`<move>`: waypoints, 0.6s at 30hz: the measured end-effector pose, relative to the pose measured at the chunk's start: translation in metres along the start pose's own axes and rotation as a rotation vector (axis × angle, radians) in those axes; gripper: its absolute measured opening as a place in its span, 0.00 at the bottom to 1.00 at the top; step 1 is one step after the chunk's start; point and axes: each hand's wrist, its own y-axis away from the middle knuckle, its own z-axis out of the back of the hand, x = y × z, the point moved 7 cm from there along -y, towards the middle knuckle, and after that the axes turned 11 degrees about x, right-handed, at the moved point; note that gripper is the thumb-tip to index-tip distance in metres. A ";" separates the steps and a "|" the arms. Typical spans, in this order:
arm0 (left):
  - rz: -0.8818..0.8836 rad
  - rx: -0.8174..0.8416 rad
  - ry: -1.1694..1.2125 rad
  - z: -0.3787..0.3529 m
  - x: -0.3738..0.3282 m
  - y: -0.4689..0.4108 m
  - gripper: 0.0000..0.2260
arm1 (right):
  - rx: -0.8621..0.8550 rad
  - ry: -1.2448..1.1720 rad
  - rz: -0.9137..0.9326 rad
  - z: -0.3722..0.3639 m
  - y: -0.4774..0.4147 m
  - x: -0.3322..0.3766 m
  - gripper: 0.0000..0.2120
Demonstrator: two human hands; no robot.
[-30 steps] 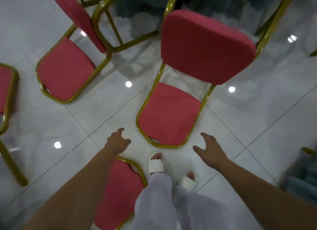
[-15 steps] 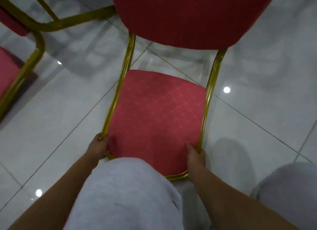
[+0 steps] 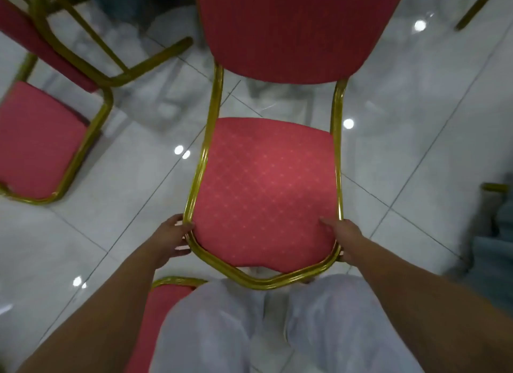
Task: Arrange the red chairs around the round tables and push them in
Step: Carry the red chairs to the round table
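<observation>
A red chair (image 3: 263, 183) with a gold metal frame stands right in front of me, its padded back toward the top of the view. My left hand (image 3: 172, 238) grips the front left corner of the seat frame, fingers curled under it. My right hand (image 3: 342, 233) grips the front right corner, thumb lying on the red cushion. My legs in light trousers are just below the seat's front edge.
A second red chair (image 3: 39, 139) stands to the left, its legs and another chair's frame above it. A third red seat (image 3: 151, 317) is beside my left leg. Glossy white floor tiles (image 3: 416, 150) surround them. Grey-blue fabric (image 3: 497, 247) shows at the right edge.
A second ago both hands were free and reaching down. They took hold of the seat's front corners. Since then the chair sits lower in view and I have straightened up.
</observation>
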 end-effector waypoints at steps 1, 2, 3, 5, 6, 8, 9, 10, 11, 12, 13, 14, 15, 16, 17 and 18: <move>0.020 0.023 -0.001 -0.008 -0.002 0.033 0.15 | 0.008 0.036 -0.029 0.010 0.031 0.000 0.28; 0.038 0.039 0.005 -0.016 -0.004 0.068 0.15 | 0.013 0.059 -0.057 0.020 0.063 -0.001 0.27; 0.042 0.054 0.009 -0.025 -0.007 0.102 0.15 | 0.016 0.075 -0.077 0.030 0.095 -0.002 0.27; 0.055 0.076 -0.012 -0.037 -0.014 0.164 0.15 | 0.011 0.119 -0.106 0.050 0.157 -0.002 0.26; 0.065 0.086 -0.016 -0.043 -0.018 0.194 0.15 | 0.006 0.138 -0.113 0.061 0.188 0.000 0.26; 0.057 0.111 0.000 -0.052 -0.029 0.244 0.15 | 0.011 0.151 -0.113 0.079 0.243 0.010 0.25; 0.042 0.121 0.014 -0.056 -0.035 0.265 0.14 | 0.015 0.158 -0.105 0.088 0.267 0.018 0.24; 0.026 0.125 0.023 -0.059 -0.044 0.284 0.13 | 0.016 0.165 -0.091 0.097 0.287 0.025 0.24; 0.008 0.128 0.026 -0.064 -0.053 0.300 0.13 | 0.011 0.163 -0.068 0.106 0.306 0.034 0.23; -0.013 0.134 0.029 -0.069 -0.064 0.314 0.12 | -0.005 0.158 -0.039 0.114 0.323 0.045 0.21; -0.033 0.136 0.028 -0.073 -0.073 0.325 0.12 | -0.039 0.156 -0.005 0.122 0.336 0.056 0.20; -0.054 0.137 0.018 -0.078 -0.085 0.333 0.13 | -0.083 0.147 0.036 0.129 0.347 0.067 0.18; -0.080 0.142 0.003 -0.084 -0.097 0.340 0.13 | -0.123 0.128 0.085 0.137 0.358 0.081 0.16; -0.108 0.143 -0.007 -0.089 -0.110 0.346 0.13 | -0.152 0.107 0.136 0.143 0.368 0.094 0.15; -0.131 0.132 -0.007 -0.094 -0.124 0.350 0.14 | -0.170 0.085 0.184 0.149 0.376 0.107 0.13; -0.152 0.112 0.004 -0.098 -0.138 0.354 0.14 | -0.179 0.052 0.227 0.155 0.384 0.120 0.12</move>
